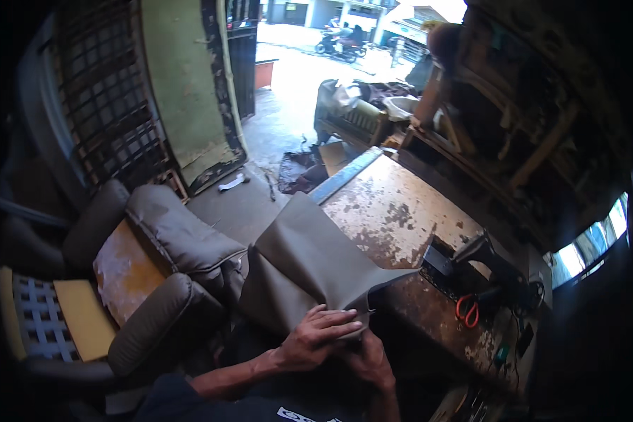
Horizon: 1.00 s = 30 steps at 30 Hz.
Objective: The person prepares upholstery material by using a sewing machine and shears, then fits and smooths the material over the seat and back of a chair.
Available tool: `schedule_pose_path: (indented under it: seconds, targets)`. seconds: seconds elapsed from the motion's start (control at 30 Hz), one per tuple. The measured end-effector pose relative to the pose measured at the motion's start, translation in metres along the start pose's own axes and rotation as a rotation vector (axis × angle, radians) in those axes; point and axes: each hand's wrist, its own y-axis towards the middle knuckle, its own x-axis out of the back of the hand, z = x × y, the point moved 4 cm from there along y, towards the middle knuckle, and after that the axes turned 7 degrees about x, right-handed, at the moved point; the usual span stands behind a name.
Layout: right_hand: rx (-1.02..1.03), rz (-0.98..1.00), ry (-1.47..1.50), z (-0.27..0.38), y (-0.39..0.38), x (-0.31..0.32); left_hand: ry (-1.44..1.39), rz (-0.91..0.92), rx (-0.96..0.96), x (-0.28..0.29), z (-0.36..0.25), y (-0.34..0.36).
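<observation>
A large grey-brown sheet of upholstery leather [309,250] hangs over the near left edge of the worktable and down towards my lap. My left hand [315,339] lies across its near edge, fingers stretched out over the material. Just right of it, my right hand [371,362] closes on the same near edge; its fingertips are partly hidden by the leather and the left hand. One corner of the sheet reaches right, close to a dark sewing machine [464,264] on the table.
Red-handled scissors [467,310] lie beside the machine on the worn worktable [380,200]. At left stands a partly stripped armchair [183,235] with bare webbing and foam. Furniture frames [464,133] are stacked at the far right. A doorway opens onto a street with a motorcycle [341,46].
</observation>
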Motion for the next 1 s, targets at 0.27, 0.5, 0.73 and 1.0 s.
schedule_pose_path:
  seconds: [0.27,0.5,0.73,1.0]
  targets:
    - [-0.108,0.173,0.038,0.026,-0.003,0.037,0.235,-0.549,0.331,0.077,0.089,-0.041]
    - [-0.364,0.167,0.239,0.02,0.032,0.067,-0.958,-0.338,1.108,-0.021,0.343,-0.139]
    - [-0.39,0.077,0.268,0.017,0.147,0.02,-0.935,-0.488,1.009,0.021,0.288,-0.145]
    - [-0.196,0.401,0.401,0.164,0.293,-0.098,0.369,-1.764,1.31,0.291,-0.032,-0.365]
